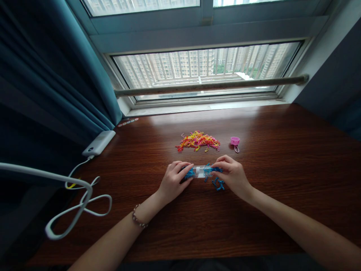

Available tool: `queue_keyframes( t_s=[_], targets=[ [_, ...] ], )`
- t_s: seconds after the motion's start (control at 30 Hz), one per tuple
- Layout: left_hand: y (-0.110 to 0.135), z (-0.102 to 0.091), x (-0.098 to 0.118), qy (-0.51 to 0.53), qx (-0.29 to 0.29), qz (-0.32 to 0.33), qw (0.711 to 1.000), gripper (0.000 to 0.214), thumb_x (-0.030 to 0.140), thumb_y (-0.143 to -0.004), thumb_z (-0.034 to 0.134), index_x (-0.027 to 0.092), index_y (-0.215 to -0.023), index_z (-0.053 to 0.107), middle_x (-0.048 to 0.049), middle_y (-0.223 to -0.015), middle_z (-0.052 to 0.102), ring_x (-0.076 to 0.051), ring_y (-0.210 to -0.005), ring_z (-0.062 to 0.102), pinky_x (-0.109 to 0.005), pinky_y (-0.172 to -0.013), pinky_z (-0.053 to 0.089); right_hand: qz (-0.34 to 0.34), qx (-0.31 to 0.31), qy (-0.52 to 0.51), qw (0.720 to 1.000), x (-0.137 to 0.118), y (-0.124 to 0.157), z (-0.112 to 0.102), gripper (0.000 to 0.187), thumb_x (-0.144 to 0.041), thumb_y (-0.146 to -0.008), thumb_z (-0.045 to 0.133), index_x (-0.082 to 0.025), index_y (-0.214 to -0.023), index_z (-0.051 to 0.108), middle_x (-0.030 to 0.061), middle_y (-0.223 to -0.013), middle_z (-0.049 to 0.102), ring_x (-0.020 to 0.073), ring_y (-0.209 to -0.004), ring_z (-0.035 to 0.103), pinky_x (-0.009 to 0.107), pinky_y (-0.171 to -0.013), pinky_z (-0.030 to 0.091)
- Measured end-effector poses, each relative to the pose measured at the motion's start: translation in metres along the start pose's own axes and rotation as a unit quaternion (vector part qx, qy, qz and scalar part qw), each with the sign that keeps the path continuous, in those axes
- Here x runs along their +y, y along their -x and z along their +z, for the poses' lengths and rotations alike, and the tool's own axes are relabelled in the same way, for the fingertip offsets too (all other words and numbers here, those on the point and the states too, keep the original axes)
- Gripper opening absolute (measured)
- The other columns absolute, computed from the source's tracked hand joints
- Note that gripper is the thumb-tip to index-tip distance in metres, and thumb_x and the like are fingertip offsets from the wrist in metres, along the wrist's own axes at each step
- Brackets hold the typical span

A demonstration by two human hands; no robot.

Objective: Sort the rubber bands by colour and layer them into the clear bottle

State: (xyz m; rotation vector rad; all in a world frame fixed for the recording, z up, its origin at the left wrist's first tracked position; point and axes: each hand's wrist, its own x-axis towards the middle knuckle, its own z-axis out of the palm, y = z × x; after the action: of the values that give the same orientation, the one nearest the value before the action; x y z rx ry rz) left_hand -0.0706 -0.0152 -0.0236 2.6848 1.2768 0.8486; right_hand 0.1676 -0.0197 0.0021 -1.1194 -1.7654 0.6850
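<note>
"Two hands, head view, quick: what's the left hand (pixel 174 180) got?"

"Fingers curled over the left end of a clear container (pixel 200 172), gripping it. Beaded bracelet (pixel 135 218) on that wrist."

"Right hand (pixel 232 178)?"

"At the container's other end. Thumb and fingers bent close together around blue pieces (pixel 208 170) there; can't tell from where I'm standing if they're pinching any."

"Container's position?"

"Between the hands, lying crosswise, white patch mid-length, more blue showing at the left end. On the worktop (pixel 270 165) or just above, can't tell."

"Loose stuff?"

"Few blue bits (pixel 219 184) on the wood, just below the right fingers. Beyond the container, a heap of small pieces (pixel 199 140): yellow, orange, red, pink. Right of that, apart, a pink ring-shaped thing (pixel 235 140) with a loop on its near side."

"Left edge?"

"White device (pixel 99 143), cord plugged in, beside the blue curtain (pixel 70 56). Thick white cable (pixel 34 171) looping nearer us. Window (pixel 197 67) behind everything, metal bar (pixel 211 86) across it."
</note>
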Motion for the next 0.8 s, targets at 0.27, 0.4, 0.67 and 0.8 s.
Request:
queue_keyframes(
  t_s=[0.27, 0.4, 0.67, 0.8],
  targets=[
    [0.0010, -0.0013, -0.0020, 0.004, 0.010, -0.019, 1.000, 0.041, 0.027, -0.079, 0.057, 0.021, -0.119, 0.049, -0.0076, -0.110, 0.056, -0.023, -0.100, 0.047, -0.039, -0.087, 0.039, 0.080, -0.006, -0.119, 0.990, 0.0024, 0.0023, 0.0044, 0.017, -0.021, -0.074, 0.064, -0.018, -0.089, 0.056, 0.0039, -0.087, 0.064, 0.0181, -0.080, 0.062, 0.030, -0.074, 0.052],
    [0.0003, -0.0015, -0.0018, 0.006, 0.014, -0.011, 1.000, 0.041, 0.027, -0.079, 0.057, 0.021, -0.118, 0.050, -0.0076, -0.109, 0.056, -0.023, -0.100, 0.047, -0.039, -0.086, 0.040, 0.063, -0.037, -0.120, 0.990, 0.0019, 0.0030, 0.0047, 0.013, -0.016, -0.079, 0.054, -0.019, -0.092, 0.054, 0.0039, -0.088, 0.065, 0.0174, -0.084, 0.063, 0.028, -0.074, 0.051],
    [0.0006, -0.0006, 0.0001, 0.010, 0.017, 0.005, 1.000, 0.042, 0.027, -0.078, 0.058, 0.022, -0.119, 0.050, -0.0080, -0.110, 0.057, -0.023, -0.100, 0.048, -0.039, -0.086, 0.040, 0.010, 0.023, 0.011, 1.000, 0.0015, 0.0081, 0.0072, 0.017, -0.016, -0.074, 0.062, -0.019, -0.090, 0.055, 0.0023, -0.083, 0.061, 0.0163, -0.073, 0.060, 0.028, -0.069, 0.051],
    [0.0003, -0.0010, -0.0002, 0.014, 0.015, 0.004, 1.000, 0.042, 0.027, -0.078, 0.057, 0.022, -0.119, 0.050, -0.0080, -0.110, 0.057, -0.023, -0.099, 0.048, -0.040, -0.086, 0.041, -0.035, 0.026, 0.035, 0.998, -0.0016, 0.0049, 0.0035, 0.006, -0.019, -0.076, 0.063, -0.020, -0.079, 0.057, 0.0036, -0.082, 0.059, 0.0170, -0.074, 0.059, 0.029, -0.068, 0.051]
  ],
)
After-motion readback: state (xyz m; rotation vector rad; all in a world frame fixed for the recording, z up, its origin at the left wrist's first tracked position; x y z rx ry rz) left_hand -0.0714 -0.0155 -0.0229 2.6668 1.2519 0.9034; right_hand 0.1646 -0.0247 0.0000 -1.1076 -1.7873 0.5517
